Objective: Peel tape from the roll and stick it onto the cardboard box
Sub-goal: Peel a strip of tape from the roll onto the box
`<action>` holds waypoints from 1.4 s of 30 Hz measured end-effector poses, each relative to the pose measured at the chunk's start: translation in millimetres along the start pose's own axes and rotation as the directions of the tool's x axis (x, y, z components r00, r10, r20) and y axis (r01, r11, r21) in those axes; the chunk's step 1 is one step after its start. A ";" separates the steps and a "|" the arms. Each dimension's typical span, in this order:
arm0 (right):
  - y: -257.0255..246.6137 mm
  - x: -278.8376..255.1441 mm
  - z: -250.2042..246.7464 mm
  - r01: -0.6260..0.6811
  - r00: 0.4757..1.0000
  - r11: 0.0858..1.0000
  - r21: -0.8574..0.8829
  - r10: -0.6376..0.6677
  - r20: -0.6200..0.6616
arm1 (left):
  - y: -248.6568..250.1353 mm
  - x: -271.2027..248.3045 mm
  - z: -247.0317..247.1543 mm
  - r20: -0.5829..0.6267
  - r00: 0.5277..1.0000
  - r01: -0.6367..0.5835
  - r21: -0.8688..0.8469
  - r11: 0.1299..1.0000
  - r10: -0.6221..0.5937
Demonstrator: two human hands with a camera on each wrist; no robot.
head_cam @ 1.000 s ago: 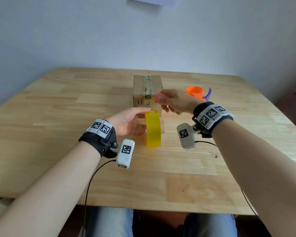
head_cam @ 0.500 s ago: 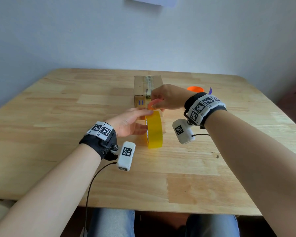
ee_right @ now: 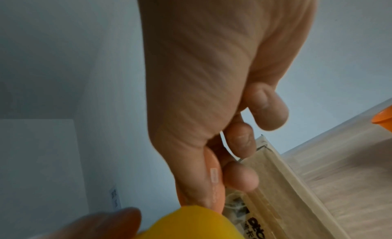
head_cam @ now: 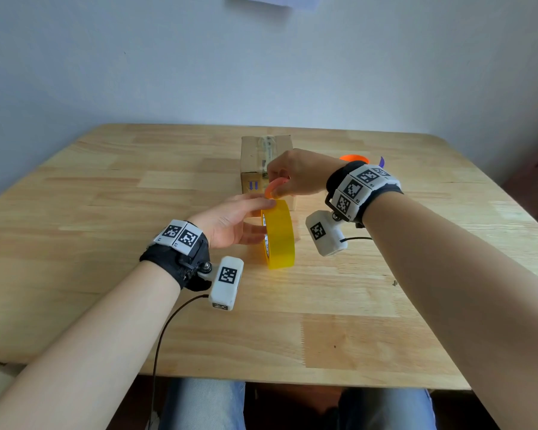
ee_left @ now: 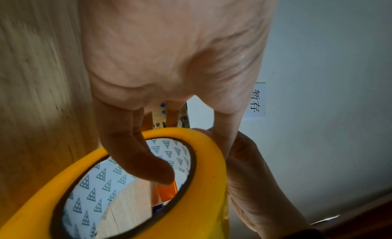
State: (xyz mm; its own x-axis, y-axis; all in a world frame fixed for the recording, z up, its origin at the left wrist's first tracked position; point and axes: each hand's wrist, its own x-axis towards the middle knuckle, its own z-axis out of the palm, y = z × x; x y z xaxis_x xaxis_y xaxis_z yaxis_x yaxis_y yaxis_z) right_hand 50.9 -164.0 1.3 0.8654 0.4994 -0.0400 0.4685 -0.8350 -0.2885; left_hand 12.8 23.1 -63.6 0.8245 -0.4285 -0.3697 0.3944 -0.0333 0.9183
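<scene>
Nearest, our left hand [head_cam: 230, 221] reaches forward palm inward, fingers [ee_left: 135, 155] hooked through the core and thumb on top of the yellow tape roll [head_cam: 278, 234], which stands on edge on the bench [head_cam: 106, 212]. Just above it, our right hand [head_cam: 298, 175], wrist bent downward, pinches a small orange tool [head_cam: 275, 186] between thumb and fingers at the roll's top. Directly behind stands the cardboard box [head_cam: 255, 169]. Farther right, an orange container [head_cam: 353, 158].
</scene>
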 end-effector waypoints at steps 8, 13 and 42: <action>-11.2 5.3 -4.4 0.003 1.000 0.999 -0.048 -0.002 0.029 | 0.9 -0.6 0.3 -0.007 1.000 0.007 -0.008 1.000 -0.007; -11.7 5.7 -10.0 0.020 1.000 0.998 -0.060 -0.020 0.004 | 1.5 -1.1 -0.7 0.002 1.000 0.008 -0.004 1.000 -0.008; -9.3 4.6 -8.9 -0.013 0.997 0.996 -0.085 0.019 0.072 | 5.7 -1.3 0.0 -0.029 0.999 0.022 -0.011 1.000 -0.023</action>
State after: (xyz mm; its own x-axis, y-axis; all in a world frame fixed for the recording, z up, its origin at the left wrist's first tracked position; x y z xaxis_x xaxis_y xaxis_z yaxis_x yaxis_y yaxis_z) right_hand 52.1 -156.0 12.3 0.8593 0.4986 -0.1140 0.4706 -0.8581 -0.2055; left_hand 14.1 23.5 -57.9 0.8267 -0.4013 -0.3944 0.4172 -0.0332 0.9082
